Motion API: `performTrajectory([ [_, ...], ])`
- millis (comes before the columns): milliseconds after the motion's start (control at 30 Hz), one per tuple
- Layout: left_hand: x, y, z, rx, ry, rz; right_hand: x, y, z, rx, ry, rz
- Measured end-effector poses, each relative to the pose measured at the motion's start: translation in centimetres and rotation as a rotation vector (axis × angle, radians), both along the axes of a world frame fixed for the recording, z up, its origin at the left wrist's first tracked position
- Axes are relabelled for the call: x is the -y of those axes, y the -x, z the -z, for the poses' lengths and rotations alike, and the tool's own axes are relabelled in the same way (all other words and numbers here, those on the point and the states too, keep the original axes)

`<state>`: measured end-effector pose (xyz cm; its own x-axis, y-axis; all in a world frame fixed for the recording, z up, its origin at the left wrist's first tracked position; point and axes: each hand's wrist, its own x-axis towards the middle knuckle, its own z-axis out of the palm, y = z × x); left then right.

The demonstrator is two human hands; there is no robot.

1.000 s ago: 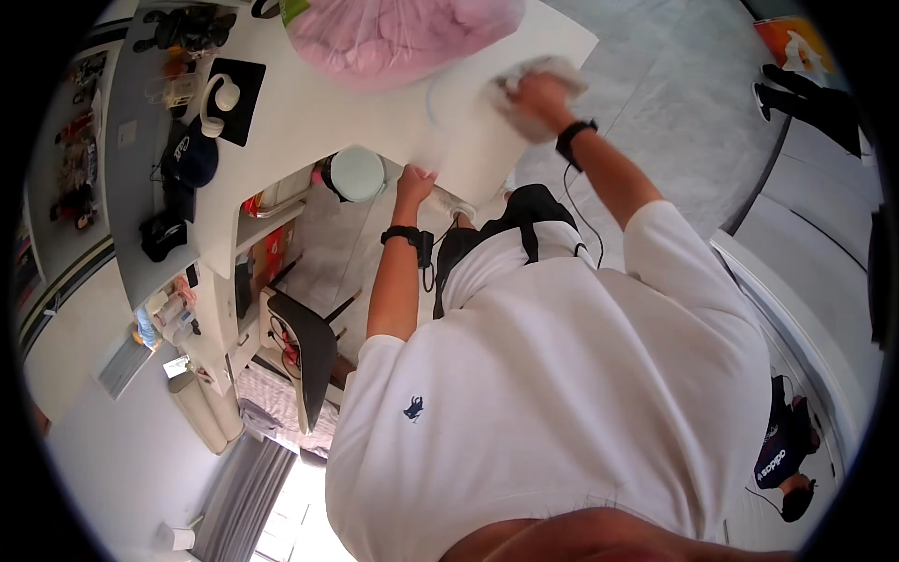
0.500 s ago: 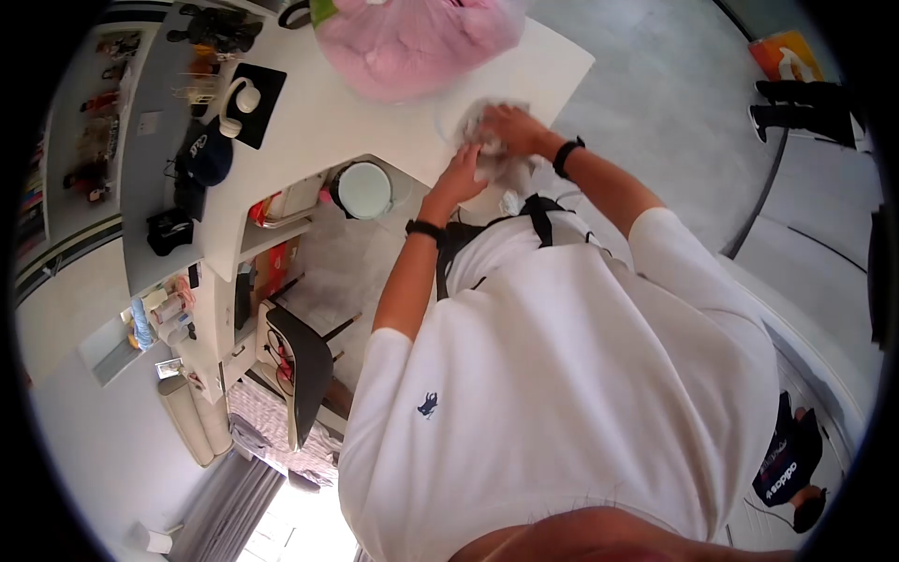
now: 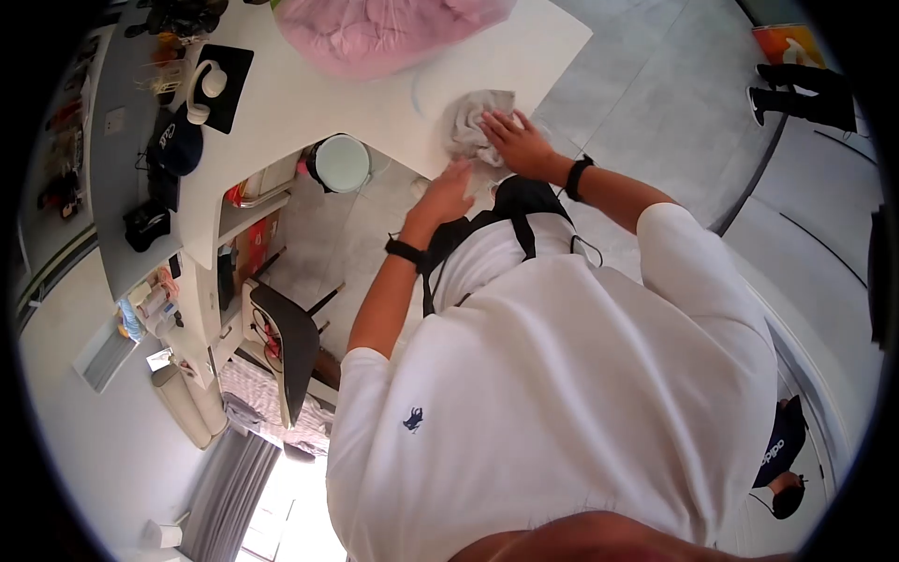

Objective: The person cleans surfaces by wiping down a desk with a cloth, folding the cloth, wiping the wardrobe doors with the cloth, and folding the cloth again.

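A crumpled grey cloth (image 3: 465, 120) lies bunched on the corner of the white table (image 3: 389, 117). My right hand (image 3: 522, 145) rests on the cloth's right side, palm down with its fingers laid flat and slightly apart. Just below the cloth, by the table's front edge, is my left hand (image 3: 444, 194). Its thumb and fingers are apart and a little blurred, with nothing seen in them. Whether its fingertips touch the cloth's lower edge I cannot tell.
A clear bag of pink stuff (image 3: 393, 33) stands farther back on the table. White headphones (image 3: 208, 89) and a dark cap (image 3: 180, 140) lie left. Below the table are a bucket (image 3: 343, 164) and a chair (image 3: 286, 342). Another person's legs (image 3: 801, 98) show at right.
The cloth is now bunched up in a rounder heap. My left hand has come off it, down and left, while my right hand has flattened on it. The view has shifted slightly.
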<state>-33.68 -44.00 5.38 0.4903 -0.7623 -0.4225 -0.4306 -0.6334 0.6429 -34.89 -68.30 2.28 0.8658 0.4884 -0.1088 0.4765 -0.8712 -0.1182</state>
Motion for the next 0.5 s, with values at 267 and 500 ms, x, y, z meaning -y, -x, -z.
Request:
performTrajectory([
  [267, 12.4, -4.5, 3.5, 0.097, 0.115, -0.146, 8.1, -8.9, -0.4, -0.024, 0.077, 0.331],
  [500, 11.5, -5.2, 2.3, 0.434, 0.098, -0.206, 6.0, -10.0, 1.2, 0.055, 0.176, 0.455],
])
